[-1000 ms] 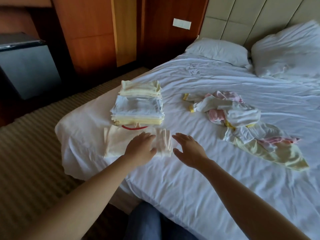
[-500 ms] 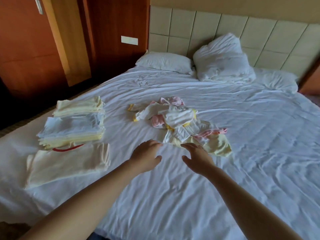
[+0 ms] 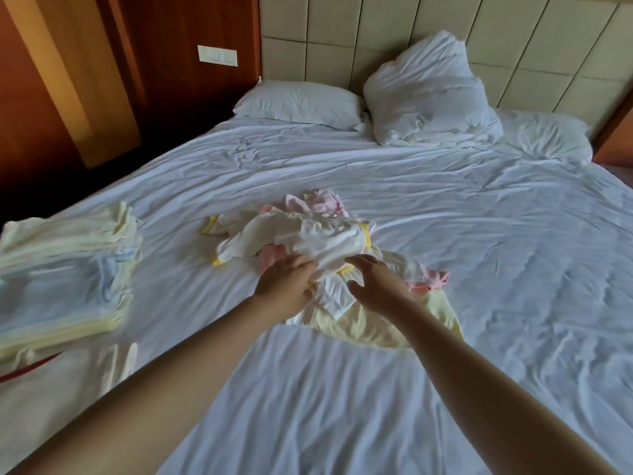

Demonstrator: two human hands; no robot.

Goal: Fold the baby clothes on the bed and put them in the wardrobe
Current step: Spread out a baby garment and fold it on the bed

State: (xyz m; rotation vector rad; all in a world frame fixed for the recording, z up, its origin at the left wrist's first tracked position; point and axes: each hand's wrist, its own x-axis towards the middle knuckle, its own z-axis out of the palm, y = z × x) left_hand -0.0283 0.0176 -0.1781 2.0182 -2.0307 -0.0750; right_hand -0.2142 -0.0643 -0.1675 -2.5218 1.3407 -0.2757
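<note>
The heap [image 3: 329, 234] of unfolded baby clothes lies mid-bed [image 3: 496, 269], its long axis running from far left to near right. On top is a white garment [image 3: 318, 238] whose yellow-cuffed sleeves point left. Pink pieces [image 3: 322, 200] lie at the heap's far end, and a yellow piece [image 3: 370, 323] spreads flat at its near end. The left hand [image 3: 286, 286] is at the heap's near-left edge, with its fingers [image 3: 305, 265] bent onto the white garment; whether they pinch it cannot be told. The right hand [image 3: 375, 286] is just right of it, fingers [image 3: 366, 262] spread and relaxed over the cloth, thumb out. Well left of the heap, near the bed's left edge, sits a folded stack [image 3: 68, 269], blurred. Nearer than it a flat cream piece [image 3: 113, 361] lies. Bare sheet lies between stack and heap, and wide to the heap's right. Beyond the heap, pillows [image 3: 298, 102] lie against the headboard [image 3: 342, 36], and wood panels [image 3: 51, 80] stand far left.
</note>
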